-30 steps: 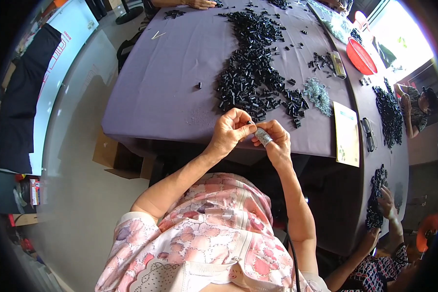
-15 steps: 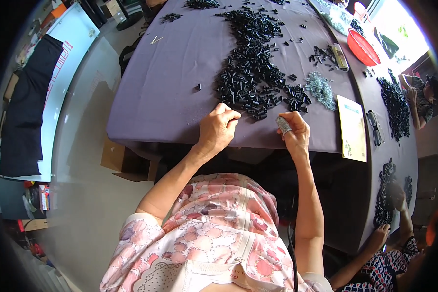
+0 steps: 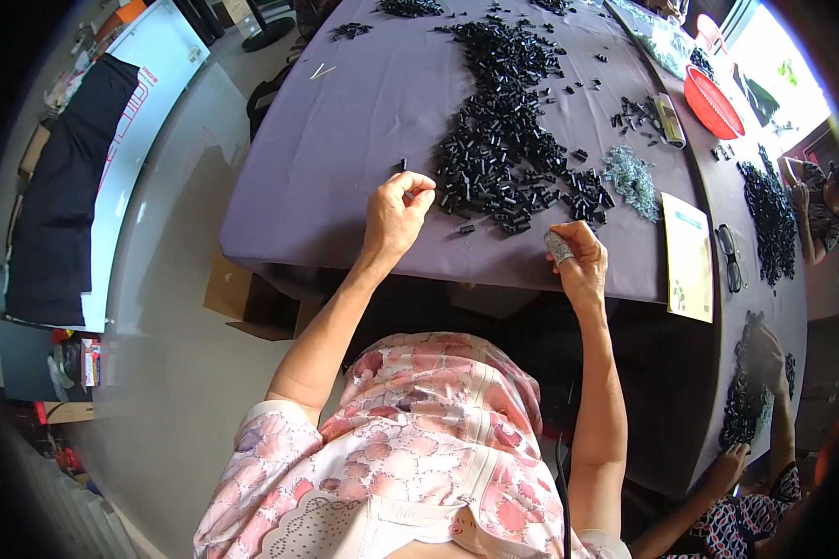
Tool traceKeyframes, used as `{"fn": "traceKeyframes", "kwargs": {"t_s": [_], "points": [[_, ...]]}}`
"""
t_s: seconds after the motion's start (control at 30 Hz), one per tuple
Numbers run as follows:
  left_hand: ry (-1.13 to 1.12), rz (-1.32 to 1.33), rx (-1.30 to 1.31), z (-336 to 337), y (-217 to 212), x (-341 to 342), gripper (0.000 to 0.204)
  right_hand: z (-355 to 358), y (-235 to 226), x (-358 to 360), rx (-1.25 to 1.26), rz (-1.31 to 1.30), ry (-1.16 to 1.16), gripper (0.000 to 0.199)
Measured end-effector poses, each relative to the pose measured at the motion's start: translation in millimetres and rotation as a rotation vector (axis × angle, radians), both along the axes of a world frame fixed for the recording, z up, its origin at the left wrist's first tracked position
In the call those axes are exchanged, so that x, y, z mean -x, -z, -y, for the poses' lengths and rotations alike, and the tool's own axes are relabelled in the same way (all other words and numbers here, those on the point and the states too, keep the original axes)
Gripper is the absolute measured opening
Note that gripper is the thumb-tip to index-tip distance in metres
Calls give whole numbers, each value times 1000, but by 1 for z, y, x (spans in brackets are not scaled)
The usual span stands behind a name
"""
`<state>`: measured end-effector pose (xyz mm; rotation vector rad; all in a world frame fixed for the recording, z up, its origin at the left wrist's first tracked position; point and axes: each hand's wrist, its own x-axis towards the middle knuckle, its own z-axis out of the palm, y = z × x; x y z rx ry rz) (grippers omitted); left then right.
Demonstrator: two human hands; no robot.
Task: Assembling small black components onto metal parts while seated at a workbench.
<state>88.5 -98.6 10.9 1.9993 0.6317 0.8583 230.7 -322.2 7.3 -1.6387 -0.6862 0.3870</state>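
A long pile of short black tube-like pieces (image 3: 503,140) lies on the purple-grey tablecloth (image 3: 317,186). Just left of its near end is my left hand (image 3: 399,212), thumb and fingertips pinched together; I cannot make out anything between them. One loose black piece (image 3: 403,165) sits right beyond that hand, another (image 3: 466,229) to its right. My right hand (image 3: 583,261) is closed near the table's front edge, below the pile, with a grey speckled wrap (image 3: 558,247) around one digit. Whatever it may hold is hidden. A heap of small clear bluish pieces (image 3: 632,182) lies beyond it.
Right of the heap are a yellowish booklet (image 3: 687,256), eyeglasses (image 3: 731,259) and a red basket (image 3: 714,102). Another person's hands (image 3: 764,359) work at more black pieces on the far right. A cardboard box (image 3: 247,298) stands under the table's left corner.
My left hand has drawn back leftward from the pile's near edge, and a loose black piece now shows there. My right hand stays closed by the table edge. The whole view has shifted slightly.
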Motion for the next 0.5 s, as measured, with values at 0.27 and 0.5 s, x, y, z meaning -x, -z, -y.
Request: {"fn": "traceKeyframes", "kwargs": {"t_s": [0.27,0.5], "points": [[155,34,-97,22,-8,-3,6,1,-2,-3,2,-84,20,19],[215,-24,-454,61,-10,-23,12,-1,-3,0,6,-30,30,21]]}}
